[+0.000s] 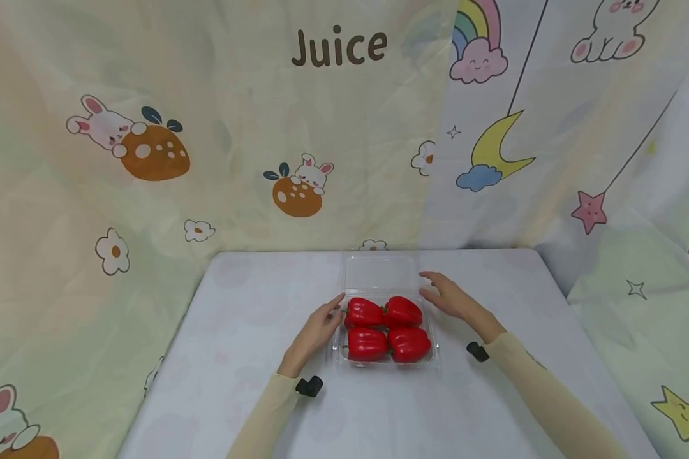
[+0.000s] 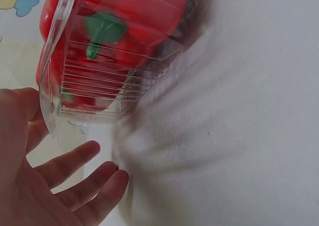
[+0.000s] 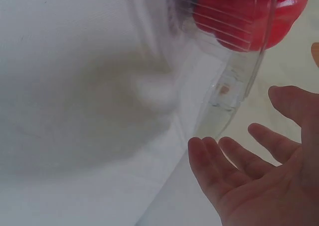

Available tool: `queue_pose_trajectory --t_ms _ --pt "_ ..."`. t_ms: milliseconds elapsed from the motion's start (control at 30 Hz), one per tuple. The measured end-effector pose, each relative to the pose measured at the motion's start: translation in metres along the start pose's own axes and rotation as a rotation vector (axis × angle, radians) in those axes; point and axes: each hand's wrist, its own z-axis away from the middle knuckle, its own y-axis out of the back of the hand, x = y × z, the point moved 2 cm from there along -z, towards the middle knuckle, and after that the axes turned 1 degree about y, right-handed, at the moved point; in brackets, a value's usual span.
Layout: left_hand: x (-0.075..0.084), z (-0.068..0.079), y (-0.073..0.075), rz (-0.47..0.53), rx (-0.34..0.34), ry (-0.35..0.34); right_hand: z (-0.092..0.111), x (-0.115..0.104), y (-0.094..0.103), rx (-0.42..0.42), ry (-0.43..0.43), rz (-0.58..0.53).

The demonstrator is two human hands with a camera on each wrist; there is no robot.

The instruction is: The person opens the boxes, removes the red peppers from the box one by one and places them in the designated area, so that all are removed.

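Note:
Several red bell peppers (image 1: 367,345) lie in two rows in a clear plastic clamshell box (image 1: 434,358) on the table. Its hinged lid (image 1: 381,273) is folded back, away from the person. At the box's left side is the left hand (image 1: 317,330), fingers loosely extended; in the left wrist view, this hand (image 2: 55,171) has its upper fingers beside the clear rim, and contact there is hard to tell. The right hand (image 1: 452,298) hovers by the back right corner with fingers spread. In the right wrist view, the right hand (image 3: 254,171) holds nothing.
A white cloth covers the table (image 1: 252,280). Behind it hangs a printed curtain (image 1: 235,127) with cartoon rabbits, a moon and the word Juice. Small black cameras (image 1: 309,386) are worn on both wrists, over cream sleeves (image 1: 545,395).

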Motion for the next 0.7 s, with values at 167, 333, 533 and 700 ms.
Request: queue_pose_trajectory --t_ms 167,333,533,700 --pt "-0.001 0.0 0.0 0.002 0.0 -0.001 0.005 -0.01 0.0 0.018 0.047 0.063" --pt "-0.001 -0.001 0.0 -0.001 0.002 -0.004 0.01 -0.022 0.002 0.01 0.086 0.103" --pt "-0.001 -0.002 0.0 -0.012 0.005 0.008 0.018 -0.037 0.003 -0.006 0.137 0.12" --pt "-0.001 -0.001 -0.001 -0.013 0.005 0.012 0.023 -0.045 0.0 -0.035 0.146 0.136"
